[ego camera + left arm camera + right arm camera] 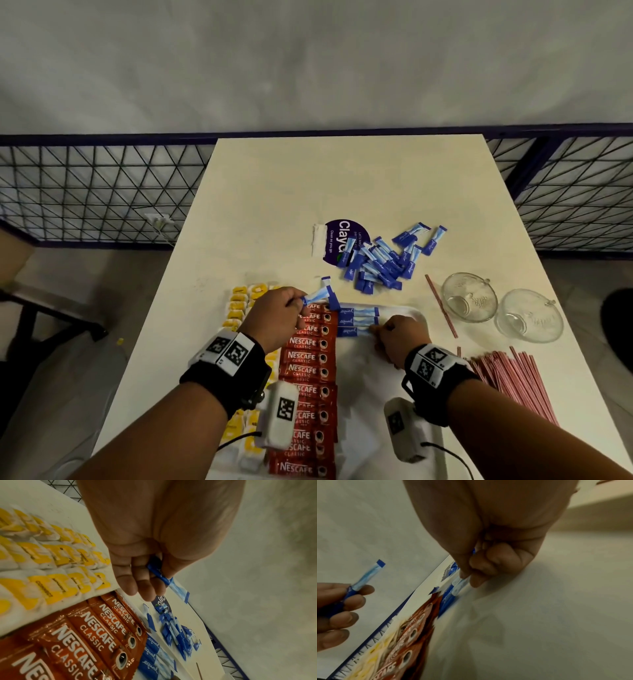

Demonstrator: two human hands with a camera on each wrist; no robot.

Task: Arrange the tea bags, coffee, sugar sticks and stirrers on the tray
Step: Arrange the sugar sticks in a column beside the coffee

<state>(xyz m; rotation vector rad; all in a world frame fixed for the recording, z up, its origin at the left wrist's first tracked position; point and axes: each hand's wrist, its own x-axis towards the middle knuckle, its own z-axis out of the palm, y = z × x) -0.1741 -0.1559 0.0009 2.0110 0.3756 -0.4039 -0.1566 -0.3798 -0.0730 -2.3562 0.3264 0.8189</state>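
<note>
Yellow-and-white tea bags (239, 308) sit in rows along the left of the white tray (419, 317). Just to their right runs a near-to-far column of red Nescafe coffee sachets (306, 370), overlapping one another. Three blue sugar sticks (358, 322) lie side by side crosswise at the tray's far end, against the coffee. A loose heap of blue sugar sticks (387, 260) waits farther back on the counter (274, 192). Red-and-white striped stirrers (513, 380) lie bunched on the counter to the right of the tray.

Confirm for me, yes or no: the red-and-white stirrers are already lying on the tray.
No. The stirrers lie in a pile on the table, to the right of the tray.
</note>
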